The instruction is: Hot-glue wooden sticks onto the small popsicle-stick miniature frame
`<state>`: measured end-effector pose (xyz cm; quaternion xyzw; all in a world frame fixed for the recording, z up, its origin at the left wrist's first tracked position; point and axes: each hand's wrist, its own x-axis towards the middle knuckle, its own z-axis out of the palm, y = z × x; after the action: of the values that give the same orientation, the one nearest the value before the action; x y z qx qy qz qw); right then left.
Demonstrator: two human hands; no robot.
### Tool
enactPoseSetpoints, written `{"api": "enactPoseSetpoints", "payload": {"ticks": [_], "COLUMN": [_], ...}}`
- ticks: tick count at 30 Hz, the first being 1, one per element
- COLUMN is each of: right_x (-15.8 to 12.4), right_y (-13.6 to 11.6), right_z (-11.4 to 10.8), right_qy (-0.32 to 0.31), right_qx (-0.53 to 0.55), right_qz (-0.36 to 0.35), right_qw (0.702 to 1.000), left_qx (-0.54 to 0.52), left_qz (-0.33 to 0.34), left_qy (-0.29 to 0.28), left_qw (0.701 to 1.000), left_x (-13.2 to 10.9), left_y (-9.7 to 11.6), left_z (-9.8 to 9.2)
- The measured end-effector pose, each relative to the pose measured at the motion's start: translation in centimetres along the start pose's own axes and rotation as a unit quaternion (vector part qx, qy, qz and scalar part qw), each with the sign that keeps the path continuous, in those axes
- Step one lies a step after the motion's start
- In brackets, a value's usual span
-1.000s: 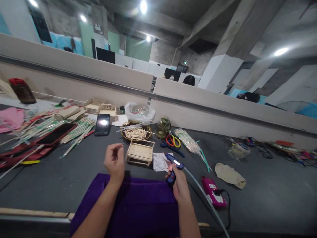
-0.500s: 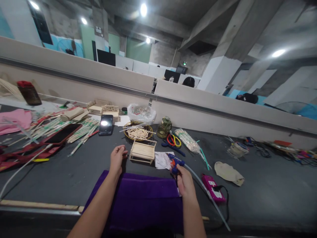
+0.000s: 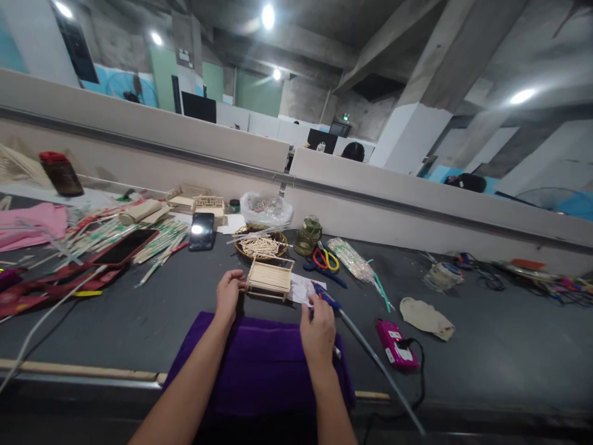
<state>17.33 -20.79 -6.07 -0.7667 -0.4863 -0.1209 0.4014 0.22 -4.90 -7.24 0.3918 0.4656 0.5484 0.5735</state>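
A small bed-like frame of pale wooden sticks [image 3: 269, 278] stands on the dark table in front of me. My left hand [image 3: 229, 295] is at its left end, fingers bent and slightly apart, the fingertips at or just beside the corner post. My right hand [image 3: 319, 324] hovers to the front right of the frame, thumb and fingers apart, with nothing in it. Just beyond those fingers lies a blue glue gun [image 3: 328, 296], its long glue stick [image 3: 370, 355] trailing toward the table's front edge. White paper [image 3: 301, 289] lies partly under the gun.
Behind the frame are a basket of short sticks [image 3: 262, 246], a green jar [image 3: 309, 236] and red-and-yellow-handled scissors [image 3: 327, 259]. Phones [image 3: 202, 232] and bundled sticks [image 3: 162, 242] lie left. A pink device [image 3: 397, 346] and a beige cloth [image 3: 427, 318] lie right. Purple cloth [image 3: 259, 358] hangs over the front edge.
My right hand has let go of the glue gun, now on the table, and moved left toward the stick frame. My left hand has moved right, up to the frame's left end.
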Motion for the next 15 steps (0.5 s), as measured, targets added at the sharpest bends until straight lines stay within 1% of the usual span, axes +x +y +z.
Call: {"api": "enactPoseSetpoints", "payload": {"ticks": [3, 6, 8, 12, 15], "right_x": [0.1, 0.0, -0.1, 0.1, 0.4], "right_y": [-1.7, -1.6, -1.1, 0.4, 0.8], "right_z": [1.4, 2.2, 2.3, 1.9, 1.8], "right_qy": [-0.032, -0.060, -0.064, -0.048, -0.046], "right_qx": [-0.095, -0.143, -0.144, -0.108, -0.077], "right_qz": [-0.027, -0.031, -0.022, 0.012, 0.015], "right_qw": [0.995, 0.987, 0.987, 0.993, 0.996], "left_qx": [0.013, 0.029, 0.040, 0.061, 0.076], "left_qz": [0.011, 0.032, 0.049, 0.079, 0.089], "left_qy": [-0.021, -0.048, -0.061, -0.077, -0.092], "left_qw": [1.000, 0.998, 0.996, 0.992, 0.989], "left_x": [0.1, 0.0, 0.0, 0.0, 0.1], "left_y": [-0.2, -0.4, -0.5, -0.6, -0.7], "left_z": [-0.3, -0.5, -0.5, -0.4, -0.4]}}
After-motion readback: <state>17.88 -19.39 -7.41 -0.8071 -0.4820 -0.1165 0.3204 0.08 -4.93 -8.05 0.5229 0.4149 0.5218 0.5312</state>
